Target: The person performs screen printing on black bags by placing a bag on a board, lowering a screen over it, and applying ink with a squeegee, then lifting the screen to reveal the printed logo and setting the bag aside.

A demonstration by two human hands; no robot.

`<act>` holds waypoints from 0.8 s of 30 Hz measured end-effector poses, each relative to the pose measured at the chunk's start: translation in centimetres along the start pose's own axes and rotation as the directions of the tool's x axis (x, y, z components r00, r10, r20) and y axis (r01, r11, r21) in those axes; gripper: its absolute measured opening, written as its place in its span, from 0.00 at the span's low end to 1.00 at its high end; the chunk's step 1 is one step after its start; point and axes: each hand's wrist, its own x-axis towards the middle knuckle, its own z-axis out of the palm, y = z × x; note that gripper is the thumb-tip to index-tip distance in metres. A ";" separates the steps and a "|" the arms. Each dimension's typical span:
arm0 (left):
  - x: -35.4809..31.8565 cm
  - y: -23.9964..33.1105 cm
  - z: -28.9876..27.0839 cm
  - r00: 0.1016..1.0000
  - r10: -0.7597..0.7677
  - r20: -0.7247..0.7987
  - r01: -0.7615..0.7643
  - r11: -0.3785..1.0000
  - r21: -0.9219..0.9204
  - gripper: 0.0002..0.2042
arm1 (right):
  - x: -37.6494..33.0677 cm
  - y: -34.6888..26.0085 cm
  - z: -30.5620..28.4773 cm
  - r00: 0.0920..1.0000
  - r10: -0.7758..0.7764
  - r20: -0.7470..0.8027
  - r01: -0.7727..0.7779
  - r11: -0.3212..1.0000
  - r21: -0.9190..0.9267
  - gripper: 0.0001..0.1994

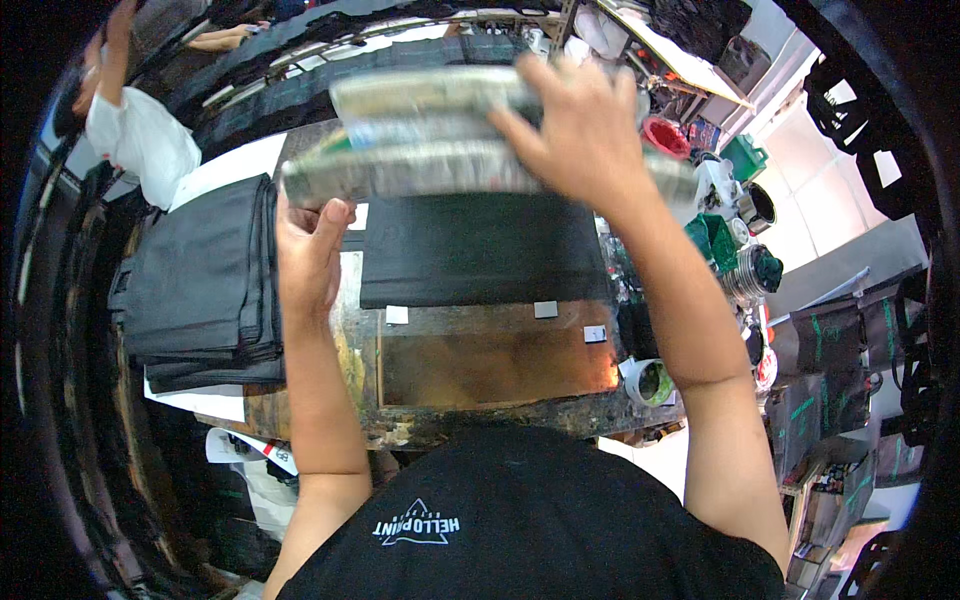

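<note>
- Brown wooden board point(480, 365) shows wide strip at near edge.
- One blurred grey frame point(430, 168), raised above one black cloth point(480, 250).
- Left hand point(312, 245) pinches its end; right hand point(585, 130), fingers spread, grasps top.

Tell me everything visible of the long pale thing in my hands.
The long pale thing is blurred: two roughly parallel, whitish-grey bars, with bluish and green patches toward the left. Its material is unclear. Crosswise in view, it partly hides the black cloth; contact there is unclear. The left hand holds its left end; the right hand lies across it, right of the middle.
</note>
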 end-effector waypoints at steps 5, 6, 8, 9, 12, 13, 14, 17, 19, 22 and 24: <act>-7.1 -2.6 -1.9 0.992 -0.126 -0.024 0.128 0.969 0.213 0.35 | -7.7 -0.8 1.3 0.921 -0.083 0.381 0.040 0.992 0.120 0.29; -8.7 -6.0 -3.8 0.994 -0.099 -0.045 0.108 0.955 0.277 0.36 | -9.1 -1.4 2.5 0.904 -0.068 0.422 0.024 0.994 0.110 0.31; -11.1 -8.3 -4.1 0.996 -0.082 -0.046 0.093 0.921 0.379 0.43 | -11.3 -1.1 4.6 0.849 -0.039 0.526 -0.053 0.986 0.158 0.33; -12.0 -9.2 -4.5 0.999 -0.021 -0.040 0.038 0.864 0.503 0.46 | -11.7 -1.1 5.3 0.817 -0.019 0.576 -0.087 0.984 0.155 0.34; -13.5 -11.7 -5.7 0.997 0.082 -0.010 -0.045 0.639 0.768 0.54 | -12.2 -0.3 6.0 0.810 -0.002 0.587 -0.123 0.977 0.172 0.34; -13.8 -12.1 -6.1 0.997 0.070 -0.016 -0.032 0.636 0.771 0.55 | -12.4 -0.5 6.1 0.793 -0.007 0.610 -0.122 0.978 0.170 0.35; -13.9 -12.5 -6.4 0.998 0.059 -0.022 -0.020 0.633 0.774 0.56 | -12.5 -0.7 5.9 0.775 -0.013 0.631 -0.121 0.978 0.169 0.35; -13.9 -13.1 -6.7 0.993 0.118 0.007 -0.074 0.576 0.814 0.58 | -13.7 -2.1 5.4 0.715 0.002 0.700 -0.137 0.981 0.137 0.36; -13.6 -13.3 -6.7 0.985 0.160 0.058 -0.142 0.582 0.801 0.59 | -16.0 -3.3 5.4 0.784 -0.003 0.621 -0.100 0.986 0.131 0.35; -13.6 -12.8 -6.9 0.990 0.122 0.063 -0.123 0.578 0.807 0.59 | -16.1 -4.7 5.8 0.801 0.040 0.597 -0.131 0.985 0.109 0.33; -13.4 -12.9 -7.1 0.991 0.121 0.062 -0.121 0.575 0.809 0.59 | -15.2 -4.1 7.9 0.834 0.032 0.552 -0.105 0.989 0.103 0.32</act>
